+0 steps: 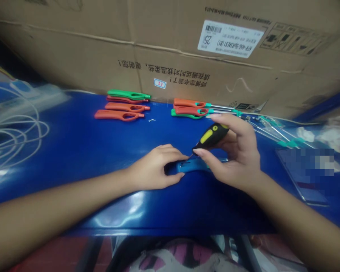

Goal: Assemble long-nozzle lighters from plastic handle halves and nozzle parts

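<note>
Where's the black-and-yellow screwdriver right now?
In the head view, the black-and-yellow screwdriver is gripped in the right hand, its tip at the blue plastic handle that the left hand steadies on the bench.
</note>
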Demonstrator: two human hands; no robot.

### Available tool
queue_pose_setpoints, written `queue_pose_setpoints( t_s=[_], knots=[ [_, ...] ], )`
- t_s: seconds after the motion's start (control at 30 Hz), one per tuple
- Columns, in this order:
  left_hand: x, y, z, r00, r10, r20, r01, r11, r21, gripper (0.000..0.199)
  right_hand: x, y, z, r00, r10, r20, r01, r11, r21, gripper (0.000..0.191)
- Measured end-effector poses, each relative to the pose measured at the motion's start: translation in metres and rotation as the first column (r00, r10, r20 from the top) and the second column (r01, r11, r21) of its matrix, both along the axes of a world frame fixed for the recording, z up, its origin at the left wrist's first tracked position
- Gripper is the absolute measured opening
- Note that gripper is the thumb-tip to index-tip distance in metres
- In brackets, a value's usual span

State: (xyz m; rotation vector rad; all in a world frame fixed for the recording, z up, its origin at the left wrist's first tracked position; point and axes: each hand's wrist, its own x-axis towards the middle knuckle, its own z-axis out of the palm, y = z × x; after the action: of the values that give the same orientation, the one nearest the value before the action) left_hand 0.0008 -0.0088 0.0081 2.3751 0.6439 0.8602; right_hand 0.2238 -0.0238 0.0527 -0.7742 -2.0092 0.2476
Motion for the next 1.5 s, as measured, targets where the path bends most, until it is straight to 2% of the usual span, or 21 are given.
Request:
queue_pose_setpoints(
  t_s=[0.07, 0.23, 0.3, 0.37, 0.43, 0.47, 0.53, 0.63, 0.67, 0.73, 0.8, 0.83, 0.87, 0.93, 1.0, 1.03, 1.17, 1.23, 1.3, 1.33, 1.5],
  knots=[
    [0.000, 0.000, 0.000, 1.000, 0.006, -0.001, -0.006, 1.000, 0.007, 0.031, -0.001, 0.001, 0.006, 0.999, 0.006, 0.053, -0.008, 0.999, 0.033, 0.069],
    [-0.001, 0.000, -0.001, 1.000, -0.012, -0.028, 0.012, 1.000, -0.005, 0.032, -0.006, 0.000, 0.034, 0.977, 0.116, 0.179, -0.091, 0.986, -0.143, 0.055],
    [-0.002, 0.000, -0.002, 1.000, -0.005, -0.025, 0.005, 1.000, 0.001, 0.031, -0.009, 0.001, 0.041, 0.976, 0.079, 0.204, -0.065, 0.995, -0.074, 0.046],
    [-0.002, 0.001, -0.003, 1.000, -0.004, -0.021, 0.004, 1.000, 0.000, 0.032, -0.011, 0.002, 0.042, 0.977, -0.008, 0.214, -0.010, 0.997, 0.082, 0.038],
    [-0.002, 0.001, -0.004, 1.000, -0.008, -0.018, 0.008, 1.000, -0.003, 0.033, -0.013, 0.004, 0.040, 0.976, -0.095, 0.198, 0.048, 0.972, 0.228, 0.034],
    [-0.002, 0.001, -0.004, 1.000, -0.012, -0.019, 0.012, 1.000, -0.004, 0.034, -0.012, 0.004, 0.038, 0.973, -0.115, 0.200, 0.063, 0.967, 0.248, 0.034],
    [-0.002, 0.001, -0.004, 1.000, -0.016, -0.021, 0.016, 1.000, -0.006, 0.035, -0.011, 0.004, 0.036, 0.973, -0.075, 0.219, 0.040, 0.987, 0.158, 0.041],
    [-0.002, 0.001, -0.004, 1.000, -0.015, -0.025, 0.015, 1.000, -0.018, 0.034, -0.008, 0.002, 0.035, 0.982, 0.070, 0.175, -0.058, 0.995, -0.076, 0.050],
    [-0.002, 0.001, -0.004, 1.000, -0.011, -0.021, 0.011, 1.000, -0.018, 0.033, -0.008, 0.002, 0.035, 0.986, 0.080, 0.145, -0.068, 0.994, -0.084, 0.047],
    [-0.002, 0.001, -0.004, 1.000, -0.006, -0.009, 0.006, 1.000, -0.010, 0.032, -0.008, 0.002, 0.033, 0.993, 0.014, 0.114, -0.019, 0.999, 0.043, 0.040],
    [-0.002, 0.001, -0.004, 1.000, -0.003, -0.004, 0.003, 1.000, -0.006, 0.031, -0.008, 0.003, 0.031, 0.991, -0.082, 0.109, 0.055, 0.972, 0.230, 0.038],
    [-0.001, 0.001, -0.004, 1.000, -0.004, -0.005, 0.004, 1.000, -0.007, 0.032, -0.008, 0.003, 0.030, 0.988, -0.108, 0.110, 0.075, 0.959, 0.272, 0.037],
    [-0.001, 0.002, -0.004, 1.000, -0.006, -0.010, 0.006, 1.000, -0.011, 0.032, -0.008, 0.003, 0.030, 0.987, -0.107, 0.118, 0.074, 0.965, 0.252, 0.037],
    [-0.001, 0.002, -0.004, 1.000, -0.013, -0.023, 0.012, 1.000, -0.019, 0.033, -0.006, 0.004, 0.031, 0.989, -0.031, 0.142, 0.020, 0.997, 0.074, 0.043],
    [-0.001, 0.002, -0.004, 0.999, -0.017, -0.031, 0.016, 1.000, -0.019, 0.033, -0.004, 0.005, 0.031, 0.992, 0.038, 0.124, -0.029, 0.997, -0.070, 0.045],
    [-0.001, 0.002, -0.004, 0.999, -0.018, -0.032, 0.017, 1.000, -0.018, 0.033, -0.003, 0.005, 0.031, 0.993, 0.030, 0.114, -0.022, 0.998, -0.064, 0.043],
    [-0.001, 0.003, -0.004, 1.000, -0.017, -0.025, 0.016, 1.000, -0.023, 0.032, -0.002, 0.007, 0.030, 0.981, -0.159, 0.114, 0.138, 0.976, 0.170, 0.036],
    [-0.001, 0.003, -0.004, 0.999, -0.021, -0.026, 0.020, 0.999, -0.026, 0.032, -0.002, 0.007, 0.031, 0.981, -0.124, 0.152, 0.111, 0.990, 0.087, 0.038],
    [-0.002, 0.002, -0.003, 0.999, -0.025, -0.031, 0.024, 0.999, -0.029, 0.032, -0.001, 0.008, 0.033, 0.987, -0.018, 0.159, 0.028, 0.998, -0.063, 0.044],
    [-0.002, 0.002, -0.003, 0.999, -0.025, -0.034, 0.024, 0.999, -0.030, 0.032, -0.001, 0.008, 0.033, 0.989, 0.013, 0.149, 0.000, 0.996, -0.088, 0.045],
    [-0.002, 0.002, -0.002, 0.999, -0.020, -0.030, 0.019, 0.999, -0.033, 0.031, 0.002, 0.009, 0.035, 0.975, -0.115, 0.188, 0.077, 0.977, 0.199, 0.034]
  ],
)
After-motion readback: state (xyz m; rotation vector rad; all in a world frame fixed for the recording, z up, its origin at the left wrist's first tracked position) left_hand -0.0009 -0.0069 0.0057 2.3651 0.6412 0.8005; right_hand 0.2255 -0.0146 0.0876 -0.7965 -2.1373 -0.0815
